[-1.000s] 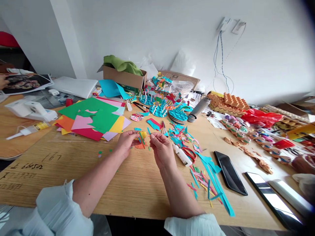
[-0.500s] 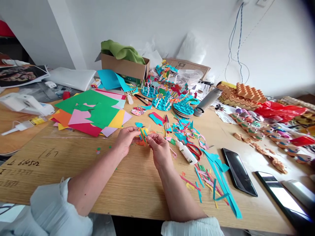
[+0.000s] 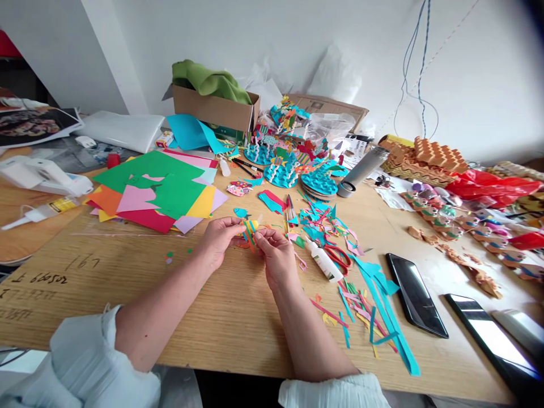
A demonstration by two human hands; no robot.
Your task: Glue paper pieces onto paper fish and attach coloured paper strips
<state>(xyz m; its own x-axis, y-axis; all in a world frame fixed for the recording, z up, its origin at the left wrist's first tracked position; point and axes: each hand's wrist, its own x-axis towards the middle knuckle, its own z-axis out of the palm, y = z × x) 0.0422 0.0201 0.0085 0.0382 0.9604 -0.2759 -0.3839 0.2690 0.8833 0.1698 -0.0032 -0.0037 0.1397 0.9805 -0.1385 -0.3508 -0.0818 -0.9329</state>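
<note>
Between my fingertips is a small yellow paper cut-out (image 3: 250, 228) with blue and orange strips across it; its full outline is partly hidden. My left hand (image 3: 220, 241) pinches its left side, and my right hand (image 3: 278, 258) grips its right edge with thumb and fingers. Just beyond them on the table lies a small blue paper fish (image 3: 241, 213). Orange paper shows under the left fingertips. A white glue bottle (image 3: 324, 260) lies to the right of my right hand, beside red-handled scissors (image 3: 339, 258).
Coloured paper sheets (image 3: 157, 187) are piled at the left. Paper strips (image 3: 361, 311) and blue scraps (image 3: 317, 221) lie to the right, near two phones (image 3: 416, 294). Blue decorated discs (image 3: 280, 173), a steel flask (image 3: 365, 170) and a cardboard box (image 3: 212, 107) stand at the back.
The view has shifted slightly. Both hands stay in nearly the same place, and the striped cut-out is turned a little between the fingers.
</note>
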